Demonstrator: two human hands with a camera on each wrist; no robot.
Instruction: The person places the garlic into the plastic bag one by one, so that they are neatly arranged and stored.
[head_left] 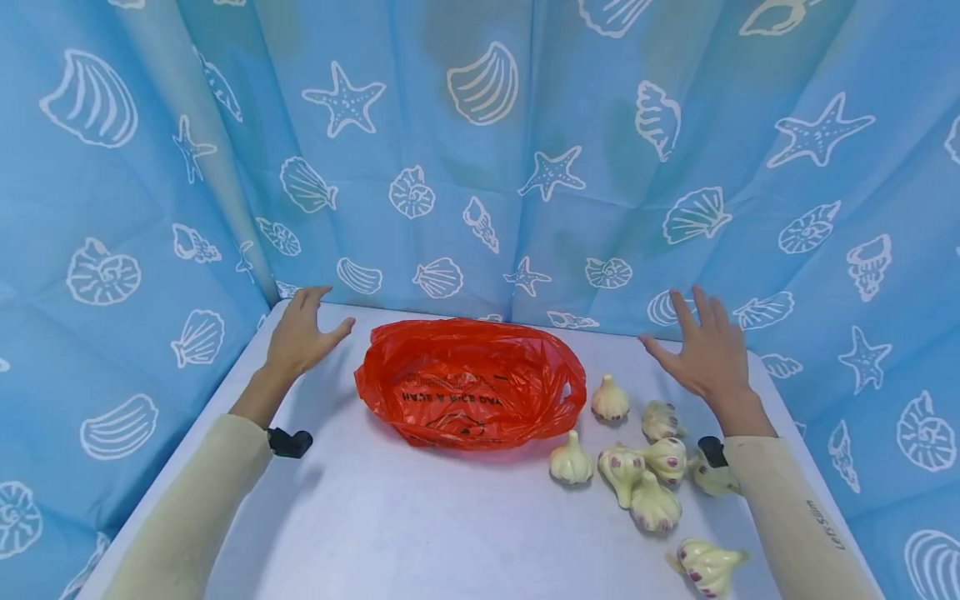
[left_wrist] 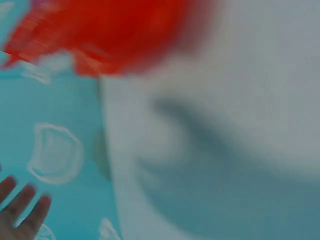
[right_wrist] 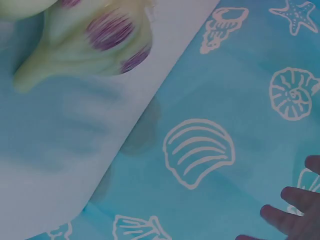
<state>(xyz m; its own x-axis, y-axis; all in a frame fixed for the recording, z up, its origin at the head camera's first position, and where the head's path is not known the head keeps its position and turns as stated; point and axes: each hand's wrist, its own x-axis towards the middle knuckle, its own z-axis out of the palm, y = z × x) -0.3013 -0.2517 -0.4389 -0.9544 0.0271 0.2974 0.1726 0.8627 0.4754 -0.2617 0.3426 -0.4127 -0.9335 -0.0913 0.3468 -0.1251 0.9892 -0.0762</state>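
A red plastic bag (head_left: 457,383) with dark printing lies spread open on the white table, its rim standing up around a hollow middle. Left of it, my left hand (head_left: 302,333) is raised with fingers extended and nothing in it. My right hand (head_left: 702,354) is held up over the table's far right, fingers spread, also holding nothing. Several garlic bulbs (head_left: 655,503), pale with purple patches, are scattered between the bag and my right forearm. One garlic bulb (head_left: 610,400) sits just right of the bag. In the right wrist view, a garlic bulb (right_wrist: 100,37) shows close up.
The white table (head_left: 360,525) ends at a blue curtain (head_left: 465,167) printed with shells and starfish, which encloses the back and both sides. A lone garlic bulb (head_left: 707,567) lies near the front right, beside my right sleeve (head_left: 795,517).
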